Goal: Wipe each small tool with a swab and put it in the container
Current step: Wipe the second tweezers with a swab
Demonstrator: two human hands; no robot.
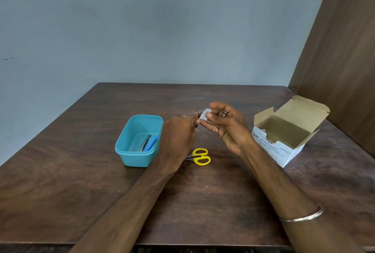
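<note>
The left hand point(179, 131) is raised over the middle of the table point(81, 181), its fingers curled around a small metal tool point(199, 115) of which only a tip shows past the knuckles; what kind of tool it is cannot be told. The right hand point(227, 126) meets it just beside, thumb and fingers pinching a small white swab point(205, 116) against that tool tip. Rings show on the right fingers and a thin metal bangle point(302, 215) circles the right forearm.

Just to the outer side of the left hand stands a teal plastic container point(129, 151), open, with a pair of metal tweezers point(144, 143) and a blue-handled tool point(152, 142) lying side by side inside it. Below and between the two hands, yellow-handled scissors point(199, 157) lie flat on the table, their blades hidden under the left wrist. Well beyond the right hand sits an opened white cardboard box point(284, 133) printed "Alcohol Swabs", its flaps standing up.

The table is dark brown wood-grain laminate with a slight sheen and rounded far corners. Behind it rises a plain pale blue-grey wall point(142, 25); a brown wood-grain panel point(341, 60) stands on the right-hand side, meeting the table's far corner.
</note>
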